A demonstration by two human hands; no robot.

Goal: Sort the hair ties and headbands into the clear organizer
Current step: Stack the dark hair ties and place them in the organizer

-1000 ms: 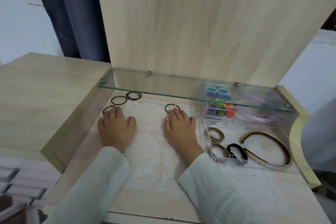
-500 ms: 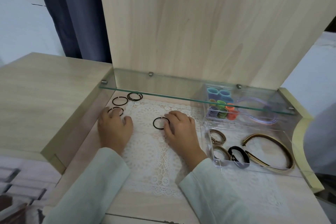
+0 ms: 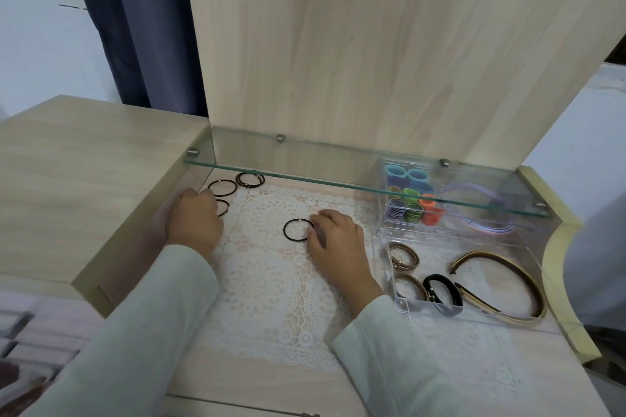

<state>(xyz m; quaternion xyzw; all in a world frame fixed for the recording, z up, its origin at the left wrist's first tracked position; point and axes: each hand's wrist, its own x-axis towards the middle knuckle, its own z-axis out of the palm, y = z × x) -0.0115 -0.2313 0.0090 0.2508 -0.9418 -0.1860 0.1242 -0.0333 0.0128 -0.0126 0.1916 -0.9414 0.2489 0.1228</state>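
— From the head view, where is the loose tie?
— The black hair tie point(image 3: 294, 240) lies flat on the lace mat point(image 3: 271, 284), mid-bench, just left of the right hand point(image 3: 333, 240). That hand's fingers point(image 3: 325, 215) are bent and bunched together. Their tips meet the ring's right edge, and the rest of the ring lies free to their left.
— Pinched, or only touched?
— I cannot tell, because the tips cover that spot.
— How does it look?
— It is a thin, dark, round loop with a small pale joint at its top. It is open enough that the lace shows through it.
— And the left hand point(image 3: 194, 223)?
— It sits knuckles up at the far left of the bench point(image 3: 237, 389), with its fingers curled down together over a second tie point(image 3: 226, 208). Only an arc of that tie shows at their right. I cannot tell whether they grip it.
— Any other ties nearby?
— A single dark ring point(image 3: 222, 195) and a doubled pair point(image 3: 250, 186) lie just beyond that hand, under the glass shelf point(image 3: 338, 173).
— And the organizer?
— The clear organizer point(image 3: 437, 257) stands right of the right hand, apart from it. In front it holds brown ties point(image 3: 415, 256), a black clasp tie point(image 3: 457, 294) and a gold-edged headband point(image 3: 491, 254). Behind these are coloured spiral ties point(image 3: 413, 210) and a lilac headband point(image 3: 474, 225).
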